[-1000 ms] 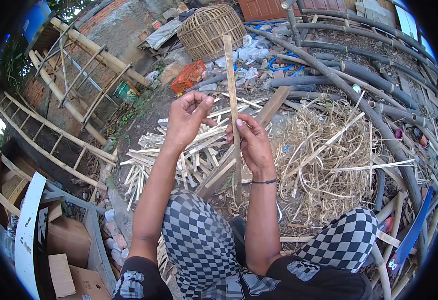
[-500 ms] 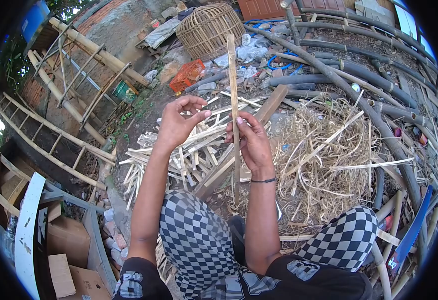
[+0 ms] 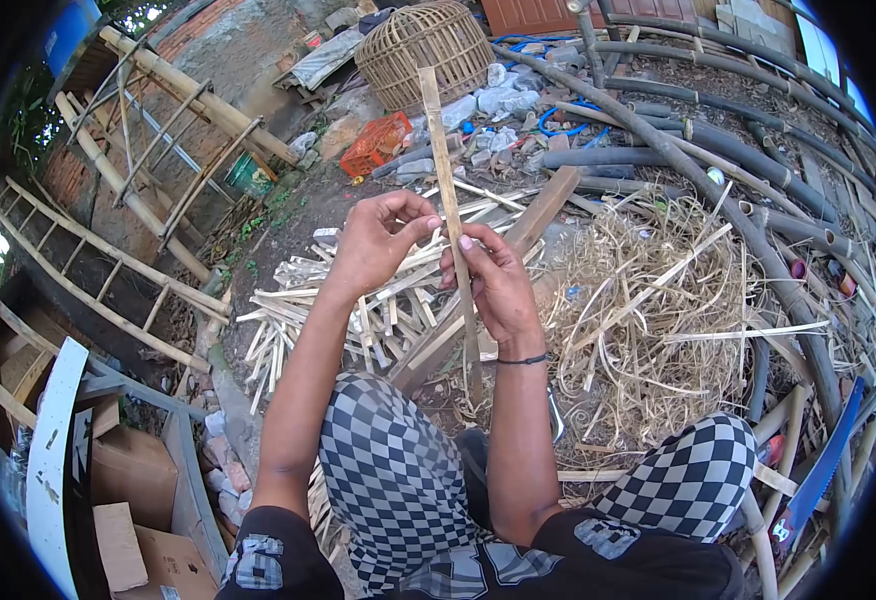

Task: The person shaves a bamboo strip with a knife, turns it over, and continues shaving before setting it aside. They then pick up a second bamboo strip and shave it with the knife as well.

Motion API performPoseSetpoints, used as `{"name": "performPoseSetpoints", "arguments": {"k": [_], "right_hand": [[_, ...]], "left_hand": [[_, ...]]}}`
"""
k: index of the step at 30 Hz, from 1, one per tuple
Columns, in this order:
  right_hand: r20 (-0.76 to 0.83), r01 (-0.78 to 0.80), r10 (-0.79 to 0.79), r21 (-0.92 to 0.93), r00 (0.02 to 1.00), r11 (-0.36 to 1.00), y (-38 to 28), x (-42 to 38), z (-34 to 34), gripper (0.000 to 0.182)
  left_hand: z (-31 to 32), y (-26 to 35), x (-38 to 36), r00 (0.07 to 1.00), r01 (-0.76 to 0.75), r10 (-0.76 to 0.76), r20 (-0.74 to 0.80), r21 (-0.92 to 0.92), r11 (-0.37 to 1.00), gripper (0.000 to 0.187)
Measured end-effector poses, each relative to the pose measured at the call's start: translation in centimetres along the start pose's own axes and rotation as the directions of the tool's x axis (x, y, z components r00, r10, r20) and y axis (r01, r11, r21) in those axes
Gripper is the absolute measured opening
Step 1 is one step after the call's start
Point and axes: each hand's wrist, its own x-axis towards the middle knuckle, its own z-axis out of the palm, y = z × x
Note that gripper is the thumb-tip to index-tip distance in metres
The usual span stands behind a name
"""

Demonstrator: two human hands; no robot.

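A long, narrow bamboo strip (image 3: 442,150) stands nearly upright in front of me, its top leaning left. My right hand (image 3: 498,285) is closed on it around the middle, thumb against the strip. The strip's lower end reaches down between my knees, close to the ground. Just left of the strip is my left hand (image 3: 373,245), with curled fingers and the thumb slightly apart from them; I see nothing held there. Behind and below the hands lies a pile of split bamboo sticks (image 3: 358,315). A thick wooden beam (image 3: 548,205) slants across that pile.
Curly bamboo shavings (image 3: 658,320) are heaped on the right. A blue-bladed saw (image 3: 826,465) leans at far right among poles. Farther off are a woven bamboo cage (image 3: 423,60), an orange crate (image 3: 376,145) and dark bamboo poles (image 3: 608,158). Ladders (image 3: 108,285) and cardboard boxes (image 3: 133,465) stand left.
The strip's top has tipped to the left. My left hand has moved right, closer to the strip, its thumb and fingers nearer each other. My right hand keeps its hold.
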Motion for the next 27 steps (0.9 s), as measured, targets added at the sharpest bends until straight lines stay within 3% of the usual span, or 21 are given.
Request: {"name": "performPoseSetpoints", "arguments": {"k": [9,16,18,21,24,27], "right_hand": [[-0.008,-0.006,0.006,-0.002,1.0,1.0,0.8,0.4,-0.9,0.021],[-0.017,-0.044,0.043,-0.054,0.999,0.998,2.0,0.5,-1.0,0.022],[-0.005,-0.043,0.043,-0.057,0.999,0.997,2.4,0.6,-0.9,0.023],[-0.005,-0.058,0.058,-0.054,0.998,0.997,2.7,0.6,-0.4,0.022],[-0.007,-0.082,0.082,-0.09,0.997,0.993,3.1,0.7,-0.3,0.021],[-0.02,-0.056,0.055,-0.052,0.998,0.997,3.7,0.9,-0.5,0.022]], "left_hand": [[-0.6,-1.6,0.5,0.994,-0.056,0.053,-0.092,-0.035,0.998,0.019],[-0.4,-1.3,-0.3,0.999,-0.012,0.01,-0.047,-0.032,0.999,0.027],[-0.3,-2.0,-0.2,0.995,-0.083,0.08,-0.06,-0.057,0.995,0.025],[-0.8,-2.0,-0.4,1.0,-0.002,0.001,-0.022,-0.064,0.998,0.022],[-0.7,-2.1,-0.3,0.999,-0.007,0.0,-0.044,-0.153,0.988,0.025],[-0.9,-1.8,-0.3,0.999,0.011,-0.015,-0.042,-0.111,0.994,0.027]]}}
